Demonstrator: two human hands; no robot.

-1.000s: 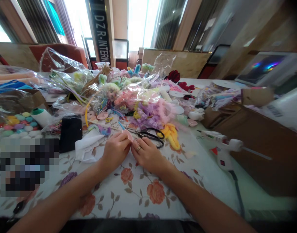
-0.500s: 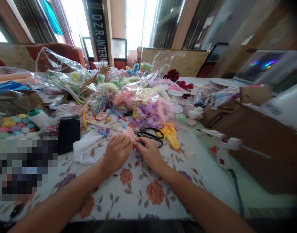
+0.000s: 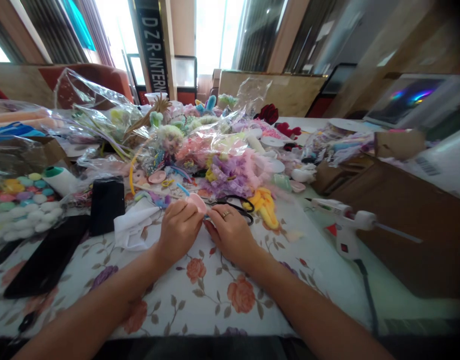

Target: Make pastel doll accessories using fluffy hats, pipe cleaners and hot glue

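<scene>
My left hand (image 3: 180, 227) is closed on a pink, rounded flat piece (image 3: 196, 202), which sticks up past the fingers. A thin light-blue strip (image 3: 182, 189) pokes out above the same hand, tilted to the left. My right hand (image 3: 232, 232), with a ring on one finger, is pinched at the piece's lower right edge; the fingers hide what lies between them. Just behind that hand lie black-handled scissors (image 3: 240, 204). A yellow fuzzy bundle (image 3: 265, 206) rests right of the scissors, and a white cloth (image 3: 134, 227) lies left of my left hand.
A glue gun (image 3: 344, 220) with its cord stands at right, beside a cardboard box (image 3: 402, 225). Dark phone-like slabs (image 3: 106, 206) and bagged pom-poms (image 3: 30, 210) lie left. Behind my hands is a heap of purple ruffles (image 3: 232, 175), plastic wrap and craft pieces.
The pink piece and my left hand have shifted slightly left. My right hand has turned, back of the fingers upward, and moved in closer against the left hand.
</scene>
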